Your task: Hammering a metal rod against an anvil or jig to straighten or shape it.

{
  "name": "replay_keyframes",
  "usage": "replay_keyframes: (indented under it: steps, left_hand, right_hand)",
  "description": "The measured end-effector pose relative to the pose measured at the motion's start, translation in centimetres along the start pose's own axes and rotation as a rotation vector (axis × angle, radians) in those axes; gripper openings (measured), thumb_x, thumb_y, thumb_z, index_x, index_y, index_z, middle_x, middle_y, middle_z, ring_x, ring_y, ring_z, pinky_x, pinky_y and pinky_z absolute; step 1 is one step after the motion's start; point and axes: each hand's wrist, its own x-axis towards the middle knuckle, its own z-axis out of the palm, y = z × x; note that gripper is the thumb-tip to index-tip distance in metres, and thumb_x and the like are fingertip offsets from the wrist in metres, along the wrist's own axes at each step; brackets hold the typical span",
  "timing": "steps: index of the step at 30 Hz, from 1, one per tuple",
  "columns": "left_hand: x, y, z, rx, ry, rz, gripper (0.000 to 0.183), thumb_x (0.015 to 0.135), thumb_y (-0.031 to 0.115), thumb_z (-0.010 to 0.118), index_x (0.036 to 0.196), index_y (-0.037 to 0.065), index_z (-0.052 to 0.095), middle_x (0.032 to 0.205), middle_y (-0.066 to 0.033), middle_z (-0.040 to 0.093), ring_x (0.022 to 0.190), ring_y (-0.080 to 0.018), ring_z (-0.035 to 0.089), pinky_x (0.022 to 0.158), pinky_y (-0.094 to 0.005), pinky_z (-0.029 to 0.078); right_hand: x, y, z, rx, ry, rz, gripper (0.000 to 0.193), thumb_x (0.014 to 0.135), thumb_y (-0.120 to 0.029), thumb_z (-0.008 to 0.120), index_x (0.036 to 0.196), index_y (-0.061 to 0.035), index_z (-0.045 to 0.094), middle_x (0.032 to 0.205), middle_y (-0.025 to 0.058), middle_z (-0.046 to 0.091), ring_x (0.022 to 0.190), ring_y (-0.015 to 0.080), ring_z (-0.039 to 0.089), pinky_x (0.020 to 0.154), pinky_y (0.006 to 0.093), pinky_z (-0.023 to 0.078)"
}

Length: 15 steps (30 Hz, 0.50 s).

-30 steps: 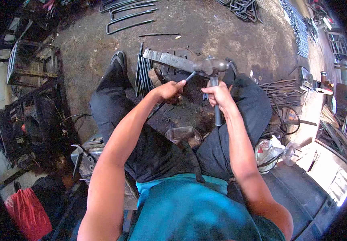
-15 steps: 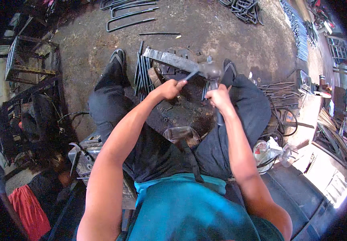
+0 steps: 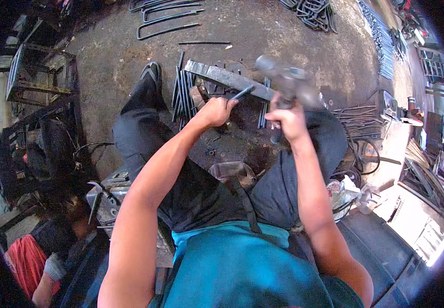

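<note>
My left hand point(image 3: 217, 111) is closed round a short dark metal rod point(image 3: 243, 93), whose far end lies on a thick grey steel bar point(image 3: 222, 76). The steel bar runs slantwise between my feet and serves as a raised surface under the rod. My right hand point(image 3: 288, 120) grips a hammer point(image 3: 293, 79) by its handle. The hammer's head is smeared by motion and is up to the right of the bar, apart from the rod. Beside my left foot lies a bundle of straight metal rods point(image 3: 183, 92); a few more rods point(image 3: 264, 110) lie beyond my right hand.
U-shaped bent rods point(image 3: 168, 31) lie on the floor ahead, with a pile of bent pieces point(image 3: 312, 13) farther right. A metal pan point(image 3: 232, 171) sits between my legs. Cables point(image 3: 368, 159) coil at my right. At lower left is another person's gloved hand point(image 3: 55, 267).
The hammer has risen off the bar toward the right with my right hand. My left hand still holds the rod in nearly the same place. Another person's gloved hand has appeared at lower left.
</note>
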Motion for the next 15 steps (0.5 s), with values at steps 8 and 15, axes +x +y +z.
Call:
replay_keyframes:
  steps: [8,15]
  left_hand:
    - [-0.2,-1.0,0.8,0.037,0.156,0.128,0.057,0.097,0.041,0.045,0.073,-0.007,0.064,0.077,-0.0331,0.059,0.081,-0.0495,0.060,0.071,-0.0538,0.049]
    - [1.6,-2.5,1.0,-0.106,-0.011,-0.029,0.057,0.093,0.049,0.050,0.092,-0.006,0.066,0.099,-0.0334,0.062,0.101,-0.0441,0.060,0.089,-0.0493,0.046]
  right_hand:
    - [0.4,6.0,-0.3,-0.245,0.203,0.355,0.020,0.062,0.003,0.063,0.062,-0.0062,0.044,0.050,0.0031,0.046,0.036,0.0146,0.044,0.034,0.0315,0.031]
    - [-2.0,-7.3,2.4,-0.049,0.233,0.011,0.017,0.066,0.003,0.065,0.069,-0.0057,0.050,0.053,0.0004,0.046,0.039,0.0092,0.042,0.035,0.0252,0.029]
